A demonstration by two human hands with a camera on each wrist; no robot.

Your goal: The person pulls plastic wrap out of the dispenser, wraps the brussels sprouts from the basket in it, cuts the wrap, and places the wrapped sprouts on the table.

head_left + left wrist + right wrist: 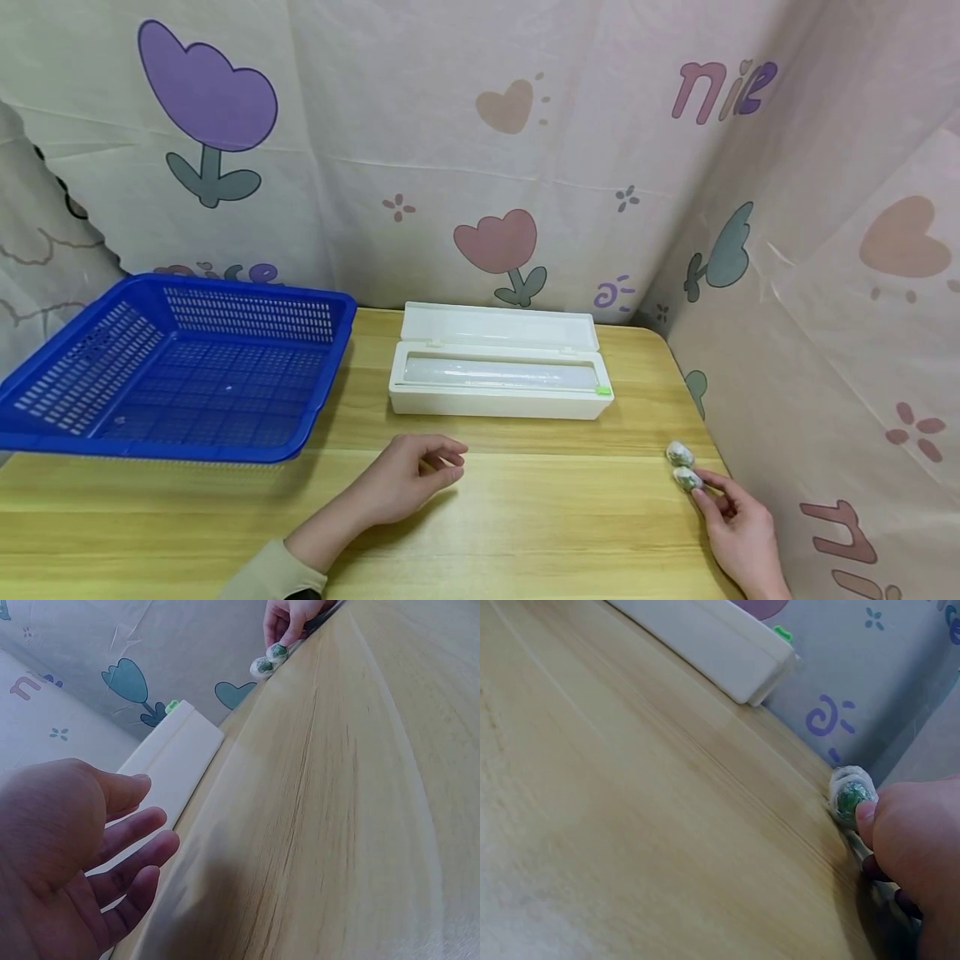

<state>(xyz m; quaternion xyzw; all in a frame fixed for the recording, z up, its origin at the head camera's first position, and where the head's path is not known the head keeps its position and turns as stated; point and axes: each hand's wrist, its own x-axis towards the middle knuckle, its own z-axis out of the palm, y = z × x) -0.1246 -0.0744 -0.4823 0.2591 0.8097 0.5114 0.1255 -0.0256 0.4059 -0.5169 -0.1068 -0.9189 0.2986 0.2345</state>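
Observation:
At the right of the table, my right hand [741, 529] pinches a small roundish bundle [686, 478] between thumb and forefinger. The bundle looks white and green under clear film; what is inside cannot be told. A second such bundle [679, 453] lies just behind, seemingly touching it. In the right wrist view, the thumb covers part of a bundle [851, 799]. Over the middle of the table hovers my left hand [411, 479], fingers loosely bent around nothing. Nearest to it is a white cling film dispenser [498, 403], lid raised, with a roll of clear film [498, 372] inside.
A blue plastic basket [330, 387] with slotted walls stands at the left of the wooden table [540, 500]. On the dispenser's right front corner sits a green tab [603, 390]. Printed cloth [420, 108] hangs behind the table and along its right side.

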